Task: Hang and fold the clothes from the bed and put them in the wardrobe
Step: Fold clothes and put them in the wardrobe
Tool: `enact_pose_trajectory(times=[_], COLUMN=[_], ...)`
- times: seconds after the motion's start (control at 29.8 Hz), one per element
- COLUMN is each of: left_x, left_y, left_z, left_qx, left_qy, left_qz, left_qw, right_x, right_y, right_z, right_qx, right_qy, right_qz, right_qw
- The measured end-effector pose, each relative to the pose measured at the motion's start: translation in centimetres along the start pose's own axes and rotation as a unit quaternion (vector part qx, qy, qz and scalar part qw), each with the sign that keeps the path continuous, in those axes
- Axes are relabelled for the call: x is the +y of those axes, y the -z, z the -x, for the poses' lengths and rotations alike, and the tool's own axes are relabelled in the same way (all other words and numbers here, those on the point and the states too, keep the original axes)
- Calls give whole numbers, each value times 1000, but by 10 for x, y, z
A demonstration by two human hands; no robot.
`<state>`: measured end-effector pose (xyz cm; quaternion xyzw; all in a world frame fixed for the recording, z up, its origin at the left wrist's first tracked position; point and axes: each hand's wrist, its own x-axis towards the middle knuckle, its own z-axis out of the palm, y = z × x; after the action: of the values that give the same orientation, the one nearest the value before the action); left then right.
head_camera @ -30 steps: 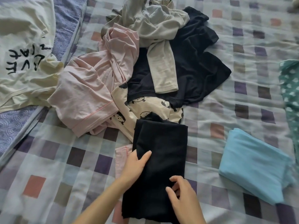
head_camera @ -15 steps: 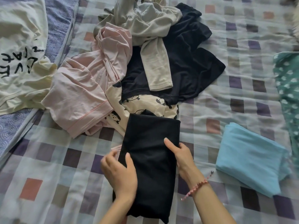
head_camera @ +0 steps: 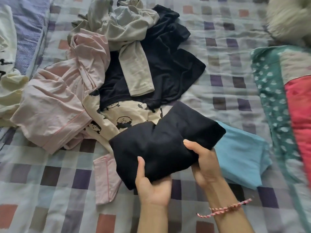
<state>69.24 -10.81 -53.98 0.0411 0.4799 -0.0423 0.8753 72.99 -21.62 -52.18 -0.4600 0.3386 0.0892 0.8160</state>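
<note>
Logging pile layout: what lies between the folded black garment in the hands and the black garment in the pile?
A cream cartoon-print garment, partly hidden by both; the head view shows it.

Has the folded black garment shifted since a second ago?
Yes. The left hand and right hand have swung the black garment rightward: its end now overlaps the blue cloth, previously apart.
</note>
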Motion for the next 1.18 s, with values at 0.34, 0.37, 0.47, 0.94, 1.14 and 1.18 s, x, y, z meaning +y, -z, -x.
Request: enact_pose_trajectory(times=[0.34,0.37,0.47,0.94,1.14,1.18], left_x=[-92,-98,-125,-157,-139,-129], left_y=[-64,-55,-28,0,-9,-11], left_z=[-12,-22,-46,-120,-113,-112], left_qx=[-89,-57,122,-199,-210,-179], left_qy=[34,37,-5,-421,-399,-388], left_qz=[-208,-230,-372,-874,-877,-880], left_qw=[973,971,920,136,170,206], right_x=[-62,-57,-35,1,-5,-8], right_y=[117,131,183,184,178,176], right_z=[17,15,10,-80,-73,-69], right_qx=[184,220,405,184,200,223], right_qy=[147,142,43,205,189,206], right_qz=[-108,-117,-58,700,689,660], right_qw=[966,958,911,659,670,687])
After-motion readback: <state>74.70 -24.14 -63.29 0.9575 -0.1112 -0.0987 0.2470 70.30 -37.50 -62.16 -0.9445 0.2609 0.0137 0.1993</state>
